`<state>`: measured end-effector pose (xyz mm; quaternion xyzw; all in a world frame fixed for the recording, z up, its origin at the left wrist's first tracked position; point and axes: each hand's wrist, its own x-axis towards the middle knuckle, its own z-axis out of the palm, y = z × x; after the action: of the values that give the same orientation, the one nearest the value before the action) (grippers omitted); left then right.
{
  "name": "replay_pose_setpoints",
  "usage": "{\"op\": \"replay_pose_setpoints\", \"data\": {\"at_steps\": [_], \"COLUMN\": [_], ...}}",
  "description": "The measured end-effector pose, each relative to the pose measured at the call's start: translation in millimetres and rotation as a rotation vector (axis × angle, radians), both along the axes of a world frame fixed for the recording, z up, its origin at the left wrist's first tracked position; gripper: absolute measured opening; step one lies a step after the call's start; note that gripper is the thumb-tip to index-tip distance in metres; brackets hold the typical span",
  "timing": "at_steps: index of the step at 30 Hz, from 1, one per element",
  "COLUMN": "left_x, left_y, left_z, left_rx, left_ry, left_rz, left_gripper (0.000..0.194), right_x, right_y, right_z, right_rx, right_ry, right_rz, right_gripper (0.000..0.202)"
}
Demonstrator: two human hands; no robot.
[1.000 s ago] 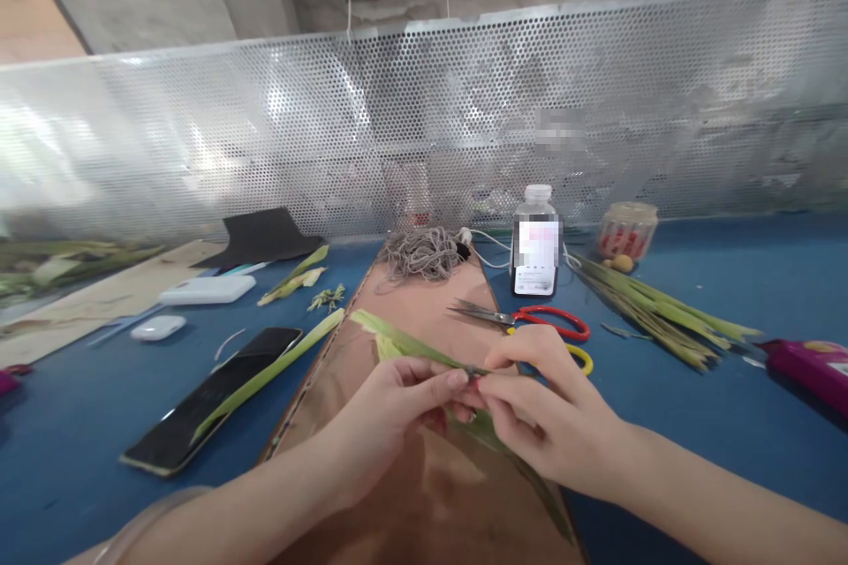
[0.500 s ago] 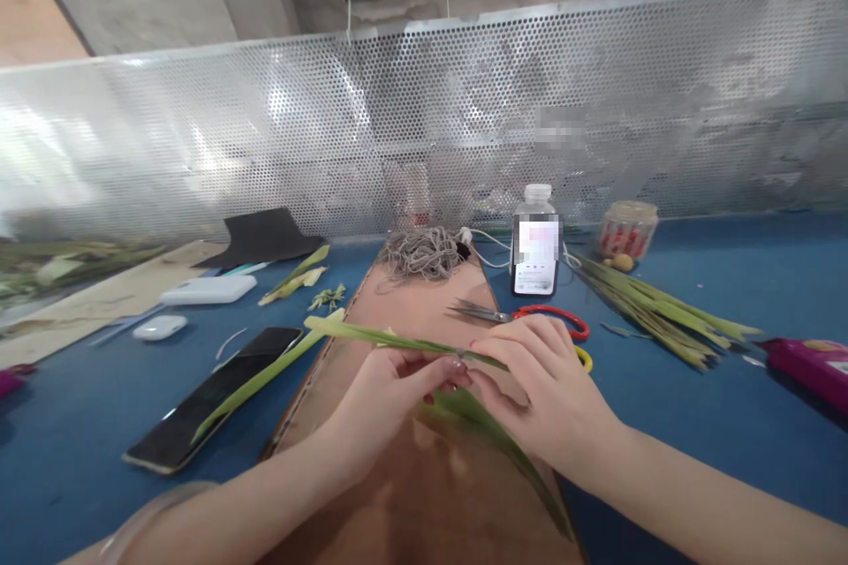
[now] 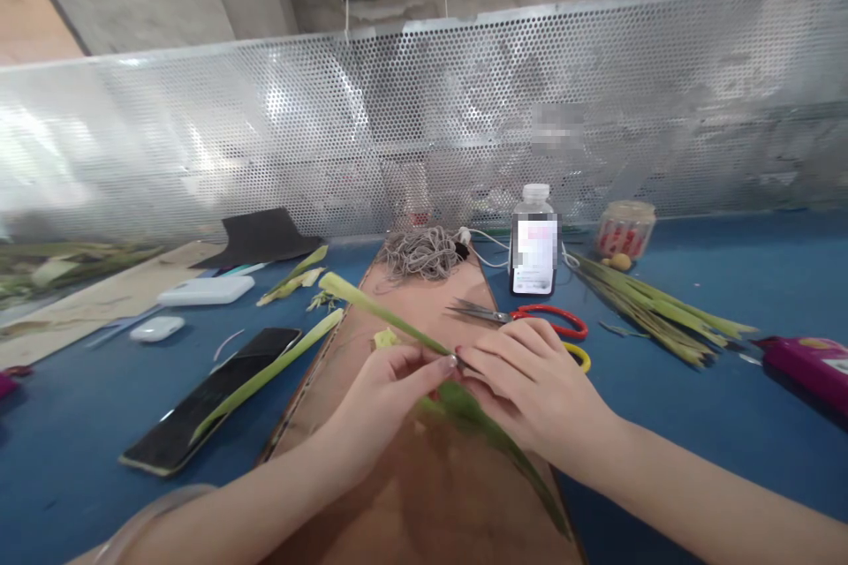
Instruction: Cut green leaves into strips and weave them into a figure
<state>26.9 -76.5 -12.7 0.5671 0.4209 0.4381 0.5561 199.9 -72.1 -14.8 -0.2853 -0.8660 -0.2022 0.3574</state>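
A long green leaf strip (image 3: 381, 309) runs slantwise between my hands, its pale end up at the left and its dark green tail hanging to the lower right. My left hand (image 3: 404, 384) pinches it with thumb and fingertips. Close against it, my right hand (image 3: 530, 371) is closed on the strip too, its thumb partly hidden. A short yellowish leaf end (image 3: 386, 338) pokes out behind my left hand. Just beyond my right hand lie scissors (image 3: 510, 315) with red and yellow handles. Under both hands is a brown board (image 3: 424, 485).
Grey cord (image 3: 424, 253) lies heaped at the board's far end. A lit phone (image 3: 533, 256) leans on a bottle, with a leaf bundle (image 3: 653, 305) and a jar (image 3: 626, 229) to its right. At left, another leaf strip (image 3: 271, 375) crosses a dark phone (image 3: 199, 410); a white case (image 3: 157, 328) sits nearby.
The leaf strip's pale end has swung up and away from the board's left edge, so the strip slants more steeply. My right fingers have closed in nearer my left fingertips.
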Motion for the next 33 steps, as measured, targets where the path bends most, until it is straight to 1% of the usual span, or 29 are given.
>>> {"op": "replay_pose_setpoints", "data": {"at_steps": [5, 11, 14, 21, 23, 26, 29, 33], "left_x": [-0.4, 0.5, 1.2, 2.0, 1.2, -0.2, -1.3, -1.8], "left_y": [-0.2, -1.2, -1.4, -0.4, 0.0, 0.6, 0.8, -0.5], "left_z": [0.3, 1.9, 2.7, 3.3, 3.5, 4.2, 4.9, 5.7], "left_rx": [-0.023, -0.023, -0.018, 0.030, 0.072, 0.176, 0.279, 0.370], "left_ry": [-0.030, -0.020, 0.018, 0.103, 0.159, 0.268, 0.371, 0.474], "left_rz": [-0.014, -0.051, -0.030, -0.001, 0.008, 0.028, 0.042, 0.060], "left_gripper": [0.020, 0.019, 0.020, 0.021, 0.021, 0.021, 0.020, 0.020], "right_x": [-0.8, -1.1, -1.4, -0.3, -0.7, -2.1, -3.0, -1.5], "right_y": [-1.1, -1.6, -1.2, -2.6, -3.5, -3.8, -2.7, -1.2], "right_z": [1.3, 0.4, -1.3, -2.8, -3.0, -3.9, -5.1, -5.3], "right_rx": [0.000, 0.026, 0.036, 0.018, 0.002, -0.048, -0.125, -0.227], "right_ry": [-0.044, -0.004, -0.021, -0.029, -0.015, 0.040, 0.107, 0.177], "right_rz": [0.013, 0.049, 0.052, 0.050, 0.061, 0.073, 0.081, 0.084], "right_gripper": [0.014, 0.013, 0.011, 0.015, 0.015, 0.014, 0.013, 0.012]}}
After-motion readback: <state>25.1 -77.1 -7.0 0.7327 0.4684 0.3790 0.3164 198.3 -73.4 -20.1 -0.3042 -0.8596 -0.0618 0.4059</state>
